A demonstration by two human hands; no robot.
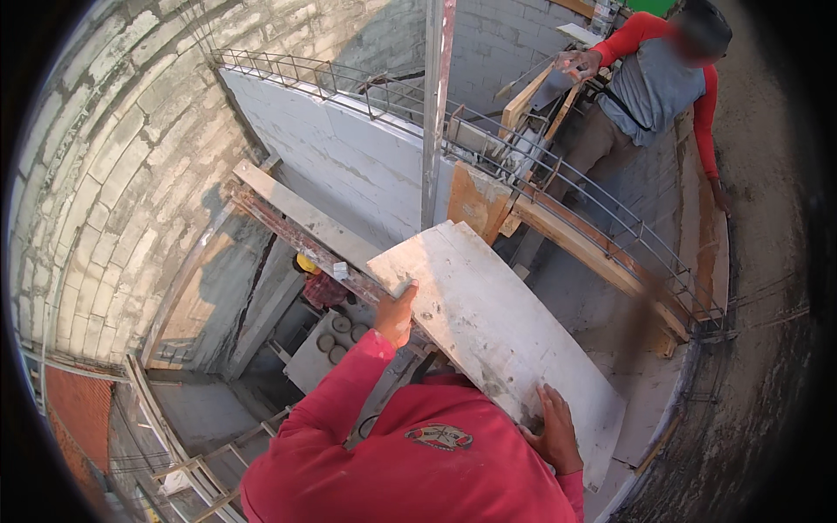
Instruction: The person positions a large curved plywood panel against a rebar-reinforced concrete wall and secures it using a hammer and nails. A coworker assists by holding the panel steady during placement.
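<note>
Item 1: long formwork board [514,327], pale-faced, flecked and stained, one end notched; lies slantwise directly before the wearer, under both hands.

Item 2: left hand [397,318], red sleeve, at the board's left edge near its far end — grip holding that edge, one digit on the pale face, the others partly hidden.

Item 3: right hand [558,429], on the board's face toward the near end; grip wide, fingers spread, thumb apart.

Item 4: upright metal post [432,122], just beyond the board's far end.

Item 5: orange-brown plywood panel [473,196], beyond the same end, right of the post.

Item 6: pale block wall [336,144], beyond and left of the board; rebar cage [370,100] along its top.

Item 7: timber plank [305,213] and red-brown beam [301,241], side by side, left of the board.

Item 8: timber beam [602,255], right of the board.

Item 9: co-worker [654,91], grey top with red sleeves, beyond the board to its right — one hand at upright timber pieces.

Item 10: second person [324,292], yellow headgear, below and left of the board.
</note>
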